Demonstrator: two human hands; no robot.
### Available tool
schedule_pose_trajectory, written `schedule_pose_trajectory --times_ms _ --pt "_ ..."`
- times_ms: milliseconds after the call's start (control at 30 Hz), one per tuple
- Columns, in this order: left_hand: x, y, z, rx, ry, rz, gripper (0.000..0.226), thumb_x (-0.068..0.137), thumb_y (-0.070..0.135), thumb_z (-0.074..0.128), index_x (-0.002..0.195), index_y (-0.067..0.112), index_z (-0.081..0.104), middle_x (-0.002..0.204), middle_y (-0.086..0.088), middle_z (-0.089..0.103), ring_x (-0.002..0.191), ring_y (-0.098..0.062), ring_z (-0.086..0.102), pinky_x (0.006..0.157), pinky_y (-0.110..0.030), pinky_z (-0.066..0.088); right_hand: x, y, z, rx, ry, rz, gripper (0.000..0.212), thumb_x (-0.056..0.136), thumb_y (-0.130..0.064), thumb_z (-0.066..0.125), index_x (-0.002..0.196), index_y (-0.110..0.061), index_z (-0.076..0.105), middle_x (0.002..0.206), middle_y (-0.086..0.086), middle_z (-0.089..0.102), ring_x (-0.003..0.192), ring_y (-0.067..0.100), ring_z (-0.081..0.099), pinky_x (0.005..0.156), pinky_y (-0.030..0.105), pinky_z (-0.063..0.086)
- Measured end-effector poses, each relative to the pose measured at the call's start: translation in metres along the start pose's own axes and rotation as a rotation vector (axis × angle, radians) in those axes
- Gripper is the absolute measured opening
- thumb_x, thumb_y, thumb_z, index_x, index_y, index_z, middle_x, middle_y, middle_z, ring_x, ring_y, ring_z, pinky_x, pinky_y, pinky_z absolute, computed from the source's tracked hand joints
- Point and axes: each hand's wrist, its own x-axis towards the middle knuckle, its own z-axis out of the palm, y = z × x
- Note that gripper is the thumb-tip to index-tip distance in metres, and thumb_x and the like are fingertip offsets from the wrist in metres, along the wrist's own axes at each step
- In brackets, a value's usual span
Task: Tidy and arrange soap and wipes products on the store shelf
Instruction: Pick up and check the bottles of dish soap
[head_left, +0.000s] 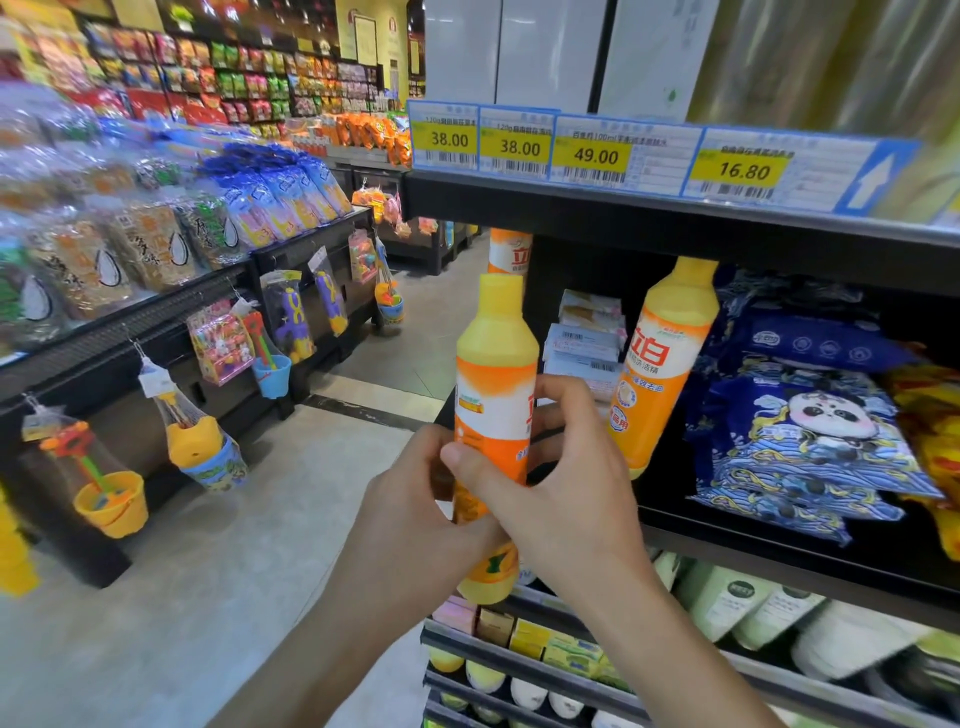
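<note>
Both hands were on one orange dish-soap bottle (496, 395), held at frame centre in front of the left end of the middle shelf (779, 558), outside the shelf bay. Left hand (415, 499) was wrapped round the lower body from the left, fingers curled behind it; right hand (558, 467) gripped from the right, thumb across the front label and fingers round the far side. Neither hand was spread; both were closed on the bottle. Its long axis ran close to vertical, yellow cap up and base down, with the base below the level of the shelf edge. A second orange bottle (660, 374) stood inside the bay, right of the held one, leaning with its cap toward the upper right and nearly meeting the shelf above. Between the two, further back, lay a stack of pale soap boxes (587, 343). Blue wipes packs (810, 431) filled the bay right of the leaning bottle. A third bottle (509, 252) showed only its top, behind the held cap. Judgement: the open slot lay to the right and beyond the hands, so the bottle would have to rise and travel rightward into the bay with its axis kept upright; the right hand was nearer the shelf and likely to lead. Risk: knocking the leaning bottle on entry. Whether the slot floor was free could not be told; the hands hid it.
</note>
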Motion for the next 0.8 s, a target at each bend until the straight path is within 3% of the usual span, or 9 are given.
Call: schedule_pose_trajectory --times_ms 100,200,300,433,500,667,800 --pt "0.000 0.002 -0.002 -0.002 -0.014 -0.018 0.051 0.056 0.070 0.073 0.102 0.058 0.053 0.104 0.036 0.067 0.097 0.012 0.063 0.067 -0.005 0.050 0.002 -0.001 -0.005 0.082 -0.020 0.000 0.058 0.062 -0.062 0.085 0.110 -0.052 0.056 0.100 -0.026 0.069 0.087 -0.005 0.069 0.064 0.007 0.051" --pt "0.003 0.003 -0.007 -0.043 -0.100 -0.037 0.061 0.058 0.072 0.076 0.113 0.057 0.054 0.112 0.032 0.069 0.103 0.008 0.066 0.074 -0.019 0.060 0.003 -0.003 -0.010 0.119 -0.044 -0.003 0.052 0.066 -0.059 0.085 0.111 -0.050 0.061 0.097 -0.025 0.072 0.085 -0.003 0.070 0.063 0.009 0.053" --pt "0.007 0.004 -0.012 -0.157 -0.224 -0.060 0.061 0.069 0.064 0.081 0.124 0.051 0.058 0.122 0.024 0.072 0.115 -0.001 0.068 0.092 -0.031 0.059 0.006 -0.007 -0.014 0.134 -0.064 0.002 0.049 0.069 -0.059 0.083 0.113 -0.047 0.065 0.098 -0.023 0.072 0.087 0.000 0.071 0.063 0.014 0.055" --pt "0.011 0.006 -0.019 -0.363 -0.447 -0.118 0.045 0.084 0.046 0.079 0.126 0.042 0.066 0.129 0.004 0.073 0.121 -0.016 0.069 0.095 -0.024 0.057 0.011 -0.010 -0.021 0.184 -0.138 0.012 0.038 0.080 -0.046 0.085 0.115 -0.042 0.070 0.101 -0.017 0.075 0.093 0.005 0.072 0.075 0.027 0.061" --pt "0.010 0.005 -0.021 -0.382 -0.489 -0.151 0.047 0.082 0.051 0.080 0.126 0.041 0.068 0.130 0.001 0.073 0.121 -0.019 0.070 0.096 -0.025 0.057 0.012 -0.011 -0.024 0.201 -0.173 0.013 0.035 0.083 -0.044 0.083 0.115 -0.038 0.071 0.102 -0.015 0.076 0.096 0.007 0.071 0.082 0.031 0.061" --pt "0.010 -0.003 -0.024 -0.451 -0.575 -0.201 0.050 0.086 0.053 0.075 0.130 0.032 0.067 0.134 -0.007 0.070 0.126 -0.029 0.067 0.107 -0.048 0.054 0.013 -0.008 -0.030 0.283 -0.271 0.076 0.032 0.089 -0.045 0.077 0.119 -0.036 0.071 0.111 -0.009 0.076 0.108 0.011 0.070 0.081 0.039 0.063" --pt "0.012 -0.004 -0.024 -0.461 -0.566 -0.199 0.046 0.089 0.048 0.071 0.130 0.027 0.068 0.132 -0.010 0.071 0.124 -0.032 0.067 0.106 -0.048 0.055 0.014 -0.006 -0.033 0.411 -0.315 0.118 0.035 0.090 -0.043 0.073 0.122 -0.030 0.071 0.118 -0.005 0.075 0.112 0.012 0.070 0.081 0.026 0.060"
